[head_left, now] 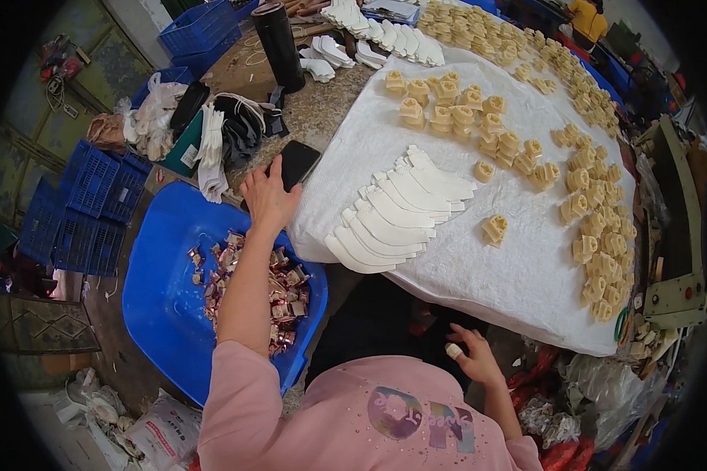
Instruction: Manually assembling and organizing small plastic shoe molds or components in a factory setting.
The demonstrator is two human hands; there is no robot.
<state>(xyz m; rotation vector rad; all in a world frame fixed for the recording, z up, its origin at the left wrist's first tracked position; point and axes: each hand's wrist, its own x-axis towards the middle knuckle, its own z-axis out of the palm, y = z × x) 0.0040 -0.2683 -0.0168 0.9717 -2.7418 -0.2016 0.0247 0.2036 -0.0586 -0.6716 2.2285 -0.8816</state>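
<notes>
In the head view, the left hand (269, 198) reaches out palm down, its fingers spread and not closed around anything, with the fingertips at the near side of a phone (300, 161). The phone is a flat, dark rectangle with rounded corners and a smooth black face. It lies aslant near the left edge of the surface (330, 102), just beside the left edge of the white sheet (353, 149) that covers much of it.

The right hand (479, 363) is below the front edge of the surface, near the lap, its fingers loosely bent and parted. A short, cream-coloured bit (454, 351) shows at one finger; whether it is gripped or worn there, I cannot tell.

Near the left front corner of the sheet lies a fanned row of white curved strips (393, 208), smooth, matt and overlapping. Toward the right edge stand many pale yellow, hollow, blocky pieces (597, 196), with one lone piece (493, 230) nearer the strips. Beside the surface's left front corner, under the left forearm, a blue tub (157, 259) holds small shiny pink-and-cream parts (287, 294).
</notes>
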